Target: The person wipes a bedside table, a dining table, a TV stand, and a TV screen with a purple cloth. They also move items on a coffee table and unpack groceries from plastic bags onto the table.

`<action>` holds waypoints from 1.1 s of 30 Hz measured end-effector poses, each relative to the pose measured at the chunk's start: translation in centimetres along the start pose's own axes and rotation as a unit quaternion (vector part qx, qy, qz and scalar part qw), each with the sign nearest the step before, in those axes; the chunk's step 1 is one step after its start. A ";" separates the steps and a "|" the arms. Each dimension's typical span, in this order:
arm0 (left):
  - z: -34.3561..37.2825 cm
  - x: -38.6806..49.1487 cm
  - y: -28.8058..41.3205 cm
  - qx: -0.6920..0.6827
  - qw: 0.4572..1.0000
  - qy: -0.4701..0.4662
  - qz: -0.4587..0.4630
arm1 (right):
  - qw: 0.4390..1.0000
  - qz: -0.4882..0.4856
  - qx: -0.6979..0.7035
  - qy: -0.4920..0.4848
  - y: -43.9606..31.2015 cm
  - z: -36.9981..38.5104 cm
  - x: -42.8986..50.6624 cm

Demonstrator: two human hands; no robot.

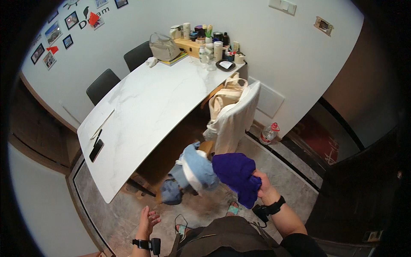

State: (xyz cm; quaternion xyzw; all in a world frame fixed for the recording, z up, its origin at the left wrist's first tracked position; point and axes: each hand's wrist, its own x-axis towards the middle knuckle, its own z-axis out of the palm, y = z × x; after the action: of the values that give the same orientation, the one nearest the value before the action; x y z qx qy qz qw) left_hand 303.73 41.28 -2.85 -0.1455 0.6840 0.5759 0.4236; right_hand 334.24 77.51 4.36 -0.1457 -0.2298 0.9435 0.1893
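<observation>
A crumpled purple cloth (236, 173) hangs from my right hand (264, 184), which grips it at its right side. My left hand (148, 220) is empty, its fingers apart, held over the floor short of the table's near corner. Between the hands and the table, a chair carries light blue denim clothing (196, 170) with a white band across it. A darker blue bundle (170, 191) hangs at its left end. The purple cloth partly covers the right edge of the denim in this view.
The white marble-patterned table (154, 99) bears a black phone (97, 150), a grey handbag (164, 48) and several bottles. A draped chair (236, 119) holds a cream canvas bag (224, 96). A large plastic bottle (269, 134) stands on the floor by the wall. Dark chairs (102, 86) line the far side.
</observation>
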 end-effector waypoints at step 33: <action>13.0 0.0 0.5 -0.001 0.988 0.152 0.040 | 0.775 0.007 -0.628 0.076 -28.5 5.6 49.3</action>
State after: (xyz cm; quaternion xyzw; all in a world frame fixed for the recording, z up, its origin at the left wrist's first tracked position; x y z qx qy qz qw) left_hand 308.75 53.25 -2.28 -0.2046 0.7447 0.5644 0.2915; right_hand 296.83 119.74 13.85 -0.3046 -0.7548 0.5773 0.0659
